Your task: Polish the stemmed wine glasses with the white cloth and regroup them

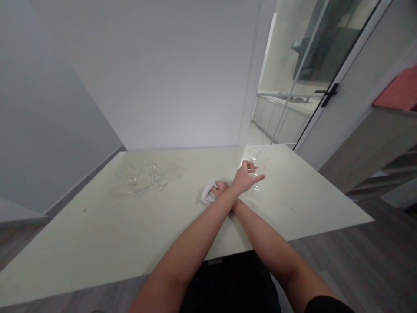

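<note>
My forearms cross over the pale table [97, 234]. My left hand [246, 176] reaches right, thumb and fingers apart in a curve beside the bowl of a clear stemmed glass [257, 188]. I cannot tell if it touches the glass. A second clear glass [254, 153] stands just behind. My right hand [221, 188] lies to the left under the left forearm, its fingers closed on a crumpled white cloth [207, 194] resting on the table.
Several clear glasses [143, 176] stand grouped at the table's back left. A white wall runs behind the table. A glass door with a black handle [329, 93] is at the right, and a wooden shelf with a red item [399, 89] at the far right.
</note>
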`<state>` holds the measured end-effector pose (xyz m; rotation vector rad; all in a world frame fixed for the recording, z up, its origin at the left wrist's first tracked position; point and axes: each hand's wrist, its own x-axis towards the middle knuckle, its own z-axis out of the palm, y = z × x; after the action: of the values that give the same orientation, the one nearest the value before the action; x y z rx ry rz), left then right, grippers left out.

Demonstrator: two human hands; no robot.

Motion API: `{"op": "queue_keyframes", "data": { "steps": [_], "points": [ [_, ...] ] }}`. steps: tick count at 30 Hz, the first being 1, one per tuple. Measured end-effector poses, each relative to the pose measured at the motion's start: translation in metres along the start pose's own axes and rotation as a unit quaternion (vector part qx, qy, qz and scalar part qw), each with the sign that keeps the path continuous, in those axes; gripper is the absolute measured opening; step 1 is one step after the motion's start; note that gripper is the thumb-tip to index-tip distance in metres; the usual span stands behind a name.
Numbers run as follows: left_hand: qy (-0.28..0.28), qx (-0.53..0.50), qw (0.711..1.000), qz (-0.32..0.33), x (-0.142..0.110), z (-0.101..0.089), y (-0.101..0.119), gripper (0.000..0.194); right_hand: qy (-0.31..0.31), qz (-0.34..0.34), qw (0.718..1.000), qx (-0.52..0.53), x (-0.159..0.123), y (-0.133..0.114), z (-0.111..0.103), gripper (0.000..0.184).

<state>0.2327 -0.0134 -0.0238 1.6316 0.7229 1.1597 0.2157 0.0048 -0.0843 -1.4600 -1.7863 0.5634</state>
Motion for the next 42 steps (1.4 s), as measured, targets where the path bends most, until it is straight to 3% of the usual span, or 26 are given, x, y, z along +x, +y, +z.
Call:
{"op": "queue_keyframes", "data": {
  "steps": [4,7,9,12,14,16,20,28,32,42],
  "points": [
    [-0.024,0.027,0.999,-0.019,0.013,0.021,-0.019,0.055,-0.075,0.011,0.996,0.051,-0.012,0.007,0.013,0.023],
    [-0.045,0.046,0.998,-0.018,0.014,0.023,-0.019,0.063,-0.09,0.014,0.992,0.084,-0.011,0.006,0.016,0.018],
    [-0.057,0.115,0.99,-0.05,0.008,0.021,-0.015,0.079,-0.089,0.015,0.992,0.087,-0.009,0.004,0.014,0.018],
    [-0.146,0.305,0.934,-0.119,-0.01,0.018,-0.01,0.093,-0.086,0.005,0.992,0.089,-0.01,0.0,0.011,0.02],
    [-0.228,0.415,0.874,-0.109,-0.024,0.017,-0.008,0.089,-0.082,-0.008,0.993,0.087,-0.011,-0.002,0.01,0.022],
    [-0.275,0.479,0.83,-0.077,-0.035,0.019,-0.009,0.086,-0.077,-0.015,0.994,0.079,-0.012,-0.003,0.009,0.024],
    [-0.305,0.513,0.799,-0.071,-0.038,0.029,-0.013,0.089,-0.08,-0.019,0.993,0.081,-0.013,-0.005,0.007,0.027],
    [-0.29,0.52,0.801,-0.07,-0.027,0.04,-0.021,0.087,-0.086,-0.025,0.992,0.084,-0.014,-0.005,0.004,0.03],
    [-0.274,0.502,0.817,-0.071,-0.022,0.04,-0.026,0.08,-0.082,-0.021,0.993,0.082,-0.013,-0.004,0.006,0.031],
    [-0.251,0.446,0.856,-0.073,-0.016,0.043,-0.041,0.084,-0.09,-0.027,0.99,0.105,-0.013,-0.003,0.004,0.026]
  ]
}}
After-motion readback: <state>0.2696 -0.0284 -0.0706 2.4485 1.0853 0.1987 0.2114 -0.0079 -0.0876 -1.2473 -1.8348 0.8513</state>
